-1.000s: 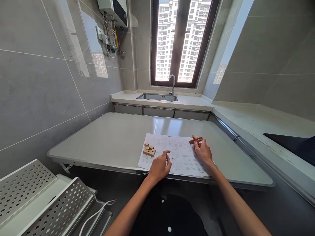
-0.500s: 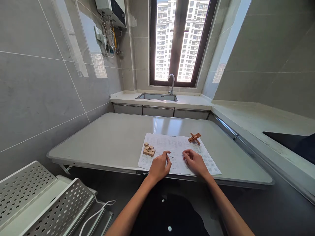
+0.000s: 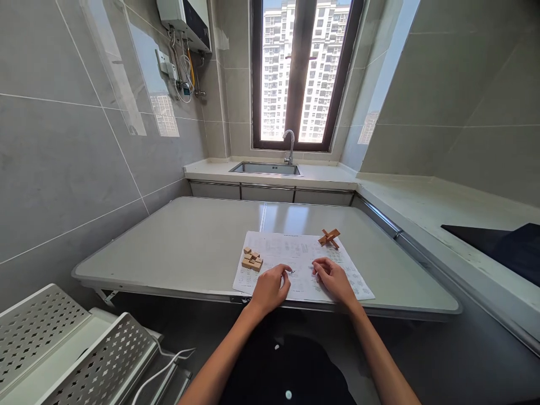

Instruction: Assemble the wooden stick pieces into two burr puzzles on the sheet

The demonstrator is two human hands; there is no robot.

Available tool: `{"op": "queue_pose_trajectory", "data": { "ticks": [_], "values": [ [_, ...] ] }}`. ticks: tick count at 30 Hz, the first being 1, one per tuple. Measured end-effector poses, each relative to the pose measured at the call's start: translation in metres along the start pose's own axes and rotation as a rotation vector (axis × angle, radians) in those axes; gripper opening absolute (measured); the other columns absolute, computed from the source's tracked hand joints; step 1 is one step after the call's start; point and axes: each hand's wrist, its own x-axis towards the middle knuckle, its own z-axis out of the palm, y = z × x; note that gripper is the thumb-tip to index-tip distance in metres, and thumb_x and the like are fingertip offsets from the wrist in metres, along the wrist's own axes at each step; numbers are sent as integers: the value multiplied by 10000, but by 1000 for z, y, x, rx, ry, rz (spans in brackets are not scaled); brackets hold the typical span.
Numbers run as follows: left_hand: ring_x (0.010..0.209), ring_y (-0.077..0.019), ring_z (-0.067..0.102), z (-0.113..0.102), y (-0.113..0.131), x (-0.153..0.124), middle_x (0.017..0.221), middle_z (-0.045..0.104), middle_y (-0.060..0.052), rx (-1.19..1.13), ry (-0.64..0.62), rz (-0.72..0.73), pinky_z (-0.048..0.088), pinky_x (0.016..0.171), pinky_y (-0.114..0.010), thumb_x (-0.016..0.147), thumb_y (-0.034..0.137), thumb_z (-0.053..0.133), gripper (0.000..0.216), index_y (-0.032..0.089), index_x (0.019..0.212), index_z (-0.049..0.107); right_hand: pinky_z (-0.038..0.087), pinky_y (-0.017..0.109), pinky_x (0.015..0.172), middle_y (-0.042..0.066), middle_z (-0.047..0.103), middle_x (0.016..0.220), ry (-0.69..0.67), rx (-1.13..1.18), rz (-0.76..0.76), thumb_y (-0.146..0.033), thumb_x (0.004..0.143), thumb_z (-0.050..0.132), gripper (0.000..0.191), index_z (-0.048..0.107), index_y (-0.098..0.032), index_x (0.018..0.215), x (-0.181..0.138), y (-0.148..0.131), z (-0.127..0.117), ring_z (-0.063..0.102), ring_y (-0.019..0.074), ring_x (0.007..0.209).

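A grey folding table (image 3: 189, 247) stood in a tiled kitchen. Both hands rested loosely curled, empty, on a printed sheet (image 3: 295, 253): left hand (image 3: 270, 289) near wooden blocks (image 3: 252, 261), right hand (image 3: 335, 278) below a wooden cross puzzle (image 3: 329, 238).

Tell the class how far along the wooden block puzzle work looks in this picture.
Done: a crossed wooden piece stands assembled at the far right corner of the printed sheet. In hand: nothing; the left hand and right hand rest empty on the sheet's near edge. Left: a cluster of loose wooden blocks lies untouched on the sheet's left side, apart from both hands.
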Motion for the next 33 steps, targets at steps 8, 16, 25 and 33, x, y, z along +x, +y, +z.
{"op": "queue_pose_trajectory", "data": {
  "ticks": [8, 16, 25, 33],
  "values": [
    [1154, -299, 525, -23, -10, 10, 1175, 611, -95, 227, 283, 5, 437, 995, -460, 927, 217, 549, 188, 239, 1084, 651, 442, 296, 580, 19, 704, 717, 7, 21, 15, -641, 851, 611, 443, 667, -211, 938, 0, -5, 1, 567, 168, 536],
    [1376, -424, 339, -25, -58, 21, 1451, 396, -219, 365, 311, -200, 323, 1104, -592, 817, 440, 715, 623, 153, 1322, 489, 447, 300, 593, 17, 700, 705, 15, 19, -7, -616, 861, 605, 405, 666, -218, 910, -1, -8, 1, 571, 170, 544],
    [1238, -370, 530, -24, -74, 17, 1319, 558, -155, 243, 283, -206, 443, 1034, -534, 863, 442, 663, 710, 194, 1442, 334, 440, 300, 587, 19, 701, 694, 22, 39, -4, -636, 837, 620, 422, 669, -220, 885, -1, -9, 2, 564, 170, 532],
    [1259, -348, 531, -26, -82, 23, 1354, 540, -166, 182, 248, -171, 432, 1077, -513, 841, 410, 704, 737, 174, 1441, 346, 448, 300, 594, 24, 710, 715, 16, 30, -18, -612, 865, 608, 401, 669, -217, 906, 1, -5, 2, 575, 169, 548]
  ]
}}
